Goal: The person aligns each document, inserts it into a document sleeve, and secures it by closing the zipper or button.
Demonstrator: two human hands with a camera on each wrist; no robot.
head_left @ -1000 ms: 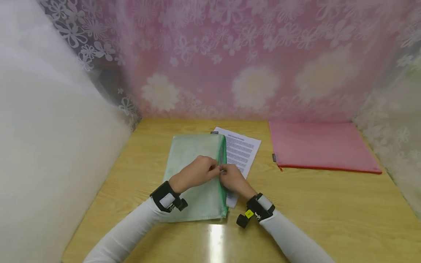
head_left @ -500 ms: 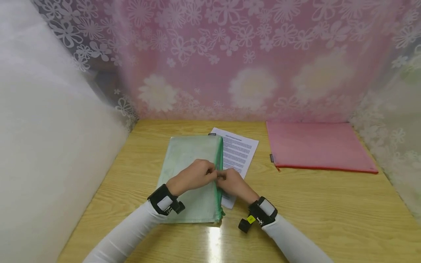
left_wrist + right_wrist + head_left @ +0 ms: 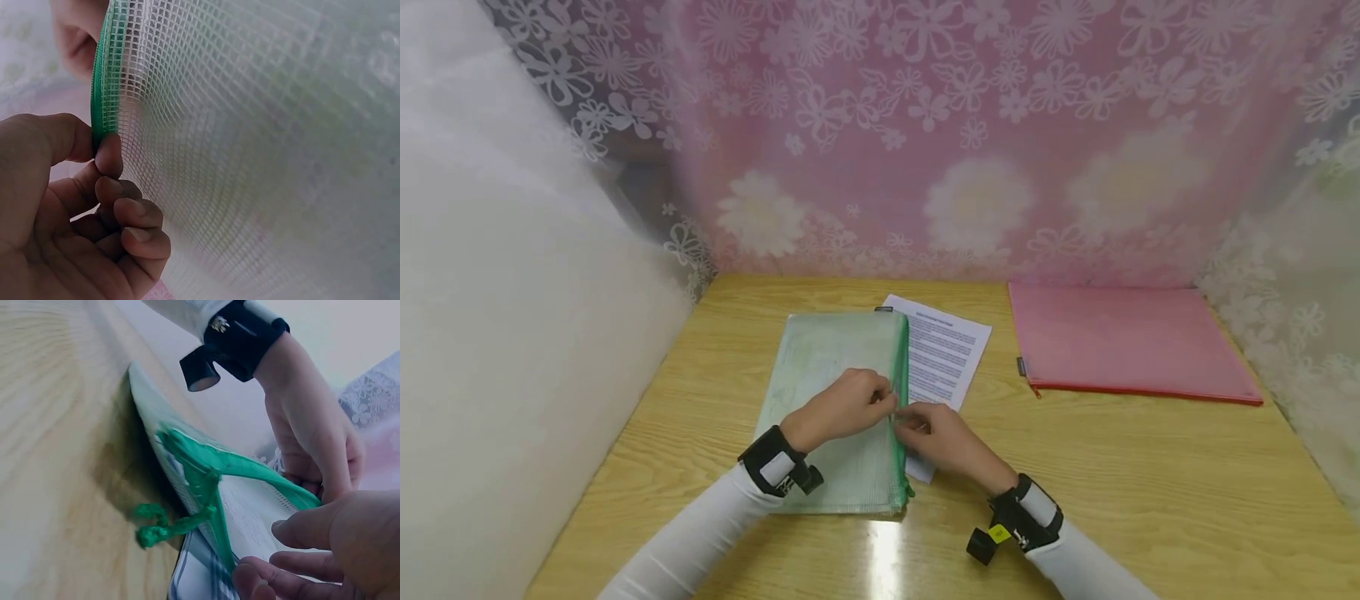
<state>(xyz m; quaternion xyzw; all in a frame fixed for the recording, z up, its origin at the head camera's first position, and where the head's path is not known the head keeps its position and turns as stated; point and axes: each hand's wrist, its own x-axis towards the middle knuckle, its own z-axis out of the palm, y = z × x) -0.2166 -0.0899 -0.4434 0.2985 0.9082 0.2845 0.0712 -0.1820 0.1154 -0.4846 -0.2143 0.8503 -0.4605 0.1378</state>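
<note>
A pale green mesh zipper pouch (image 3: 820, 358) lies on the table, its green zipper edge towards the right. My left hand (image 3: 842, 406) pinches the upper zipper edge between thumb and fingers and lifts it, as the left wrist view shows at the green zipper tape (image 3: 105, 94). In the right wrist view the pouch mouth gapes, with the other green edge (image 3: 219, 531) lower down. My right hand (image 3: 951, 442) is at that mouth, thumb and fingers spread apart, fingertips touching the lower edge. A printed sheet of paper (image 3: 947, 342) lies partly under the pouch.
A pink zipper pouch (image 3: 1127, 342) with a red zipper lies flat at the right of the wooden table (image 3: 1112, 467). Behind stands a pink floral curtain (image 3: 880, 167). A white sheet (image 3: 512, 292) borders the left side. A green cord pull (image 3: 169, 528) hangs at the pouch corner.
My right hand has drawn slightly towards me and right, and its fingers have spread from a closer grip at the zipper edge. My left hand keeps its pinch nearly in place.
</note>
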